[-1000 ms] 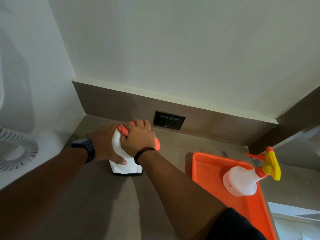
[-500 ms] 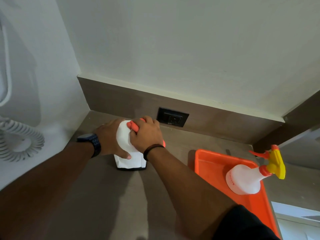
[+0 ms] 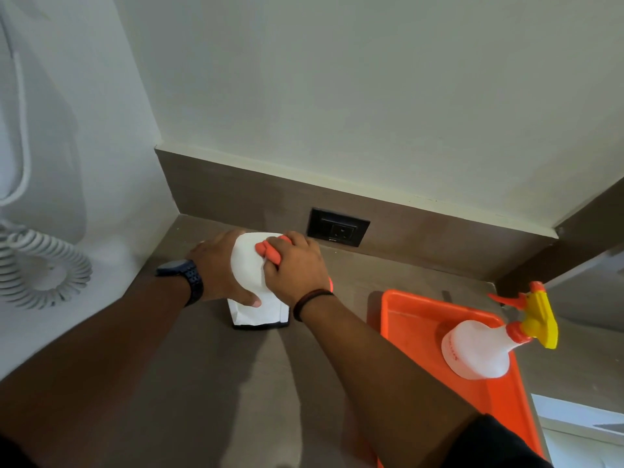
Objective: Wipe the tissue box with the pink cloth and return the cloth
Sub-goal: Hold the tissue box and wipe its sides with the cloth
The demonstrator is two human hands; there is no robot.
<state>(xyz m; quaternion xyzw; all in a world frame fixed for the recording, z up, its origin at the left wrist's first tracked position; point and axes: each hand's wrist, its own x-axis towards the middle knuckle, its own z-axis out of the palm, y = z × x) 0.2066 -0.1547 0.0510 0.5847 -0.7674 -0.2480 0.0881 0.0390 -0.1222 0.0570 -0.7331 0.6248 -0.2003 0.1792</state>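
A white tissue box [image 3: 251, 310] with a dark base stands on the brown counter near the back corner. My left hand [image 3: 221, 265], with a dark watch on the wrist, clasps the box's left side, thumb across its front. My right hand [image 3: 295, 270] presses a bunched pink cloth [image 3: 266, 249] onto the box's top right. Most of the cloth is hidden under my fingers; a small bit shows at the right edge of my wrist.
An orange tray [image 3: 415, 319] lies to the right with a white spray bottle [image 3: 479, 349], yellow and orange trigger, resting in it. A black wall socket [image 3: 337, 227] sits behind the box. A coiled white cord [image 3: 40, 268] hangs on the left wall.
My right hand with the cloth has slid slightly across the top of the box. The left hand keeps its hold. The camera has tilted up a little.
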